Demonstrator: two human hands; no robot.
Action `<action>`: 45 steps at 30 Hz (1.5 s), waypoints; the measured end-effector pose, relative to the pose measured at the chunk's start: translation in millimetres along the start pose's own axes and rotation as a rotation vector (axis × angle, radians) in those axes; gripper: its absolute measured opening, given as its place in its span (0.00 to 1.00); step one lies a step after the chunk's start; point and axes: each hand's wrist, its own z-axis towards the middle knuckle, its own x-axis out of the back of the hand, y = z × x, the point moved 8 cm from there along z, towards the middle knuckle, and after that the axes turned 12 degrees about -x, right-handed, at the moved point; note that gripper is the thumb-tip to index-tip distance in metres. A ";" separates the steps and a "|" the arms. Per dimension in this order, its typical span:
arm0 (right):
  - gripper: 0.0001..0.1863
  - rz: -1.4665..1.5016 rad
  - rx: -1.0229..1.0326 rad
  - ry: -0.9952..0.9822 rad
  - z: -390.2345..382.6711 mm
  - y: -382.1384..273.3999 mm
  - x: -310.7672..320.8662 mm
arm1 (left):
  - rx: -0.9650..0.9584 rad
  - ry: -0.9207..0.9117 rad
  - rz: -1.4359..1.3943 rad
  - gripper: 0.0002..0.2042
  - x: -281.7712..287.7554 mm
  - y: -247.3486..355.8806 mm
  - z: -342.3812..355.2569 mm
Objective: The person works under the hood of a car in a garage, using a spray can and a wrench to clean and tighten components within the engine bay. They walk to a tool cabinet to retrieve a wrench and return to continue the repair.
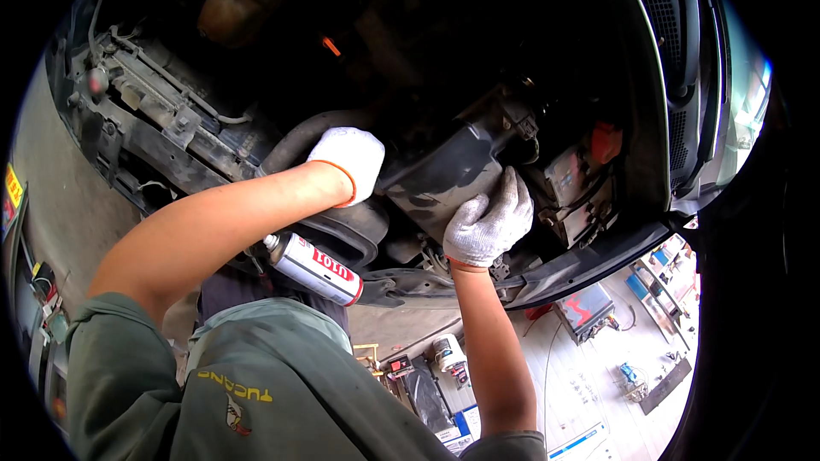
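My left hand [346, 162], in a white glove, reaches into the engine bay beside a curved black duct [301, 143], at the left end of a black plastic housing [436, 166]; its fingers are hidden. My right hand [487, 222], also gloved, grips the right side of that housing, thumb bent and fingers lying over its edge. A white and red spray can [312, 269] lies on its side along the bay's front edge, below my left forearm.
The car's radiator support [154, 94] runs along the left. A battery [559, 179] with a red terminal cover sits right of the housing, near the fender [581, 260]. On the floor at lower right are a dark case [585, 312], tools and a rack [658, 290].
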 end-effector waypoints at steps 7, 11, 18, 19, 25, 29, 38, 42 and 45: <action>0.29 -0.034 0.016 0.048 -2.3 -3.9 0.4 | -0.056 0.039 0.012 0.09 0.5 9.7 3.2; 0.29 -0.004 -0.027 0.044 -6.3 1.2 1.1 | -0.060 -0.239 -0.114 0.14 12.0 5.2 2.3; 0.28 0.004 -0.022 0.041 -1.3 -4.6 3.3 | 0.135 0.144 -1.199 0.60 13.9 -32.1 46.7; 0.29 0.015 -0.028 0.039 0.0 -3.5 1.9 | 0.055 0.193 -1.200 0.64 15.0 -22.0 54.7; 0.29 0.009 -0.025 0.036 -3.4 3.1 2.4 | 0.115 0.361 -1.017 0.56 16.3 -13.3 54.8; 0.29 0.033 -0.005 0.049 -2.0 3.1 2.0 | 0.026 0.400 -0.846 0.50 28.9 -15.9 55.5; 0.29 0.017 0.001 0.087 -6.3 0.6 3.1 | 0.018 0.439 -0.623 0.43 27.7 -9.1 56.3; 0.28 -0.010 0.003 0.118 -10.7 0.5 4.9 | 0.002 0.430 -0.609 0.44 27.4 -6.2 58.0; 0.28 0.003 -0.023 0.103 -13.6 0.8 3.6 | -0.012 0.450 -0.558 0.43 27.8 -8.0 60.0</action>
